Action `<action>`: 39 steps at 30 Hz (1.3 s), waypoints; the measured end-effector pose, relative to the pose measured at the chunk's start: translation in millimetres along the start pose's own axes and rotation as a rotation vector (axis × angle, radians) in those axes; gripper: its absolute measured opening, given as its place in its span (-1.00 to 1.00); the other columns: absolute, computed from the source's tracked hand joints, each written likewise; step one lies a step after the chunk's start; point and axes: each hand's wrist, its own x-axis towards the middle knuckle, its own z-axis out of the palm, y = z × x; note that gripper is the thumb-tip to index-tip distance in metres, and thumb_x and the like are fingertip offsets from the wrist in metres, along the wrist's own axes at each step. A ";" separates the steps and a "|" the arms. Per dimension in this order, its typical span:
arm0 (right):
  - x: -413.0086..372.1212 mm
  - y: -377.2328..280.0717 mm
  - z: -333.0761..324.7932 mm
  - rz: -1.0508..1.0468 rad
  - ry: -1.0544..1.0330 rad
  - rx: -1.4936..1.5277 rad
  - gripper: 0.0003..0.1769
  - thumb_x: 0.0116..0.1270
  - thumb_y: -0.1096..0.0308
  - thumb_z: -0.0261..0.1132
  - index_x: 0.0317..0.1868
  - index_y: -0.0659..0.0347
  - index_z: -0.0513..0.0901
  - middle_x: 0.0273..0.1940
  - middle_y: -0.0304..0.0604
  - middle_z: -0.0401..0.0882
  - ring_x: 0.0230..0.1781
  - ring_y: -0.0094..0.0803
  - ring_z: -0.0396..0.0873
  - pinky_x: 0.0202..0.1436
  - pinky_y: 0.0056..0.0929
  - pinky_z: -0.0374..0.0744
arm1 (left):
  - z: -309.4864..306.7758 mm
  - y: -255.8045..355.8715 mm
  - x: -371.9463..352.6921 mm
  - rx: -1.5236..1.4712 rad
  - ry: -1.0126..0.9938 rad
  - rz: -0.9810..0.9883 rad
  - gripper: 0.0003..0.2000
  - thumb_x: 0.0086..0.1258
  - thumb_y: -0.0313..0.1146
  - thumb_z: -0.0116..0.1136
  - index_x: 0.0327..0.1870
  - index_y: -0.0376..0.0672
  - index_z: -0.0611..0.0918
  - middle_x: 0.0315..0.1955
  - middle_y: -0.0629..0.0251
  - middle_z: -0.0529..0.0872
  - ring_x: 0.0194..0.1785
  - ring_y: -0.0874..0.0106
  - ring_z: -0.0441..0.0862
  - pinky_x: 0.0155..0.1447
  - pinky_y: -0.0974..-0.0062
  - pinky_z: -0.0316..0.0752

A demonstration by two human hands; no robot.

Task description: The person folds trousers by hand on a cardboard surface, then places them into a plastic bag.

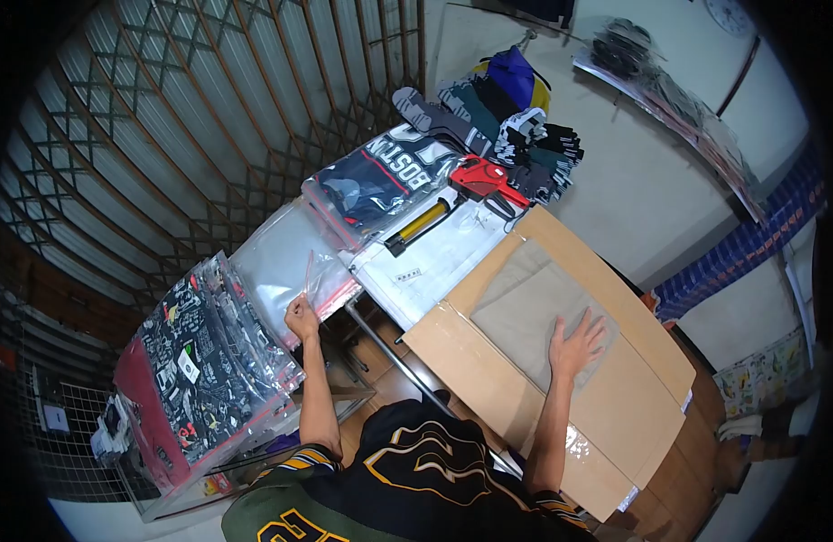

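Clock positions are read from the centre of my view. My left hand [301, 318], at eight o'clock, has thumb and fingers pinched together on the near edge of a clear plastic bag [326, 277], part of which stands raised from the clear bag stack [274, 248] at nine to ten o'clock. My right hand [577, 348], at four o'clock, is open, fingers spread, palm down on the folded beige cloth [525, 303]. The cloth lies on flattened cardboard [615, 425]. The hands are well apart.

Bagged printed garments [204, 352] are piled at eight o'clock, beside the clear stack. A bagged garment marked BOSTON [367, 190] lies at eleven. A yellow-and-black cylinder [421, 228] rests at twelve on a white surface [470, 244]. A red handheld device [479, 179] sits at one, with dark and patterned knitwear [520, 131] beyond it.
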 end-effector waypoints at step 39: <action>-42.2 243.1 -145.6 -0.061 -0.150 0.862 -0.18 0.23 0.33 0.49 0.49 0.14 0.36 0.29 0.05 0.58 0.12 -0.10 0.67 0.23 -0.12 0.61 | 46.9 369.8 -515.0 -0.084 -1.917 0.695 -0.79 0.57 -0.34 -0.08 -0.20 -0.32 0.50 -0.36 -0.21 0.63 -0.22 -0.26 0.58 -0.16 -0.04 0.43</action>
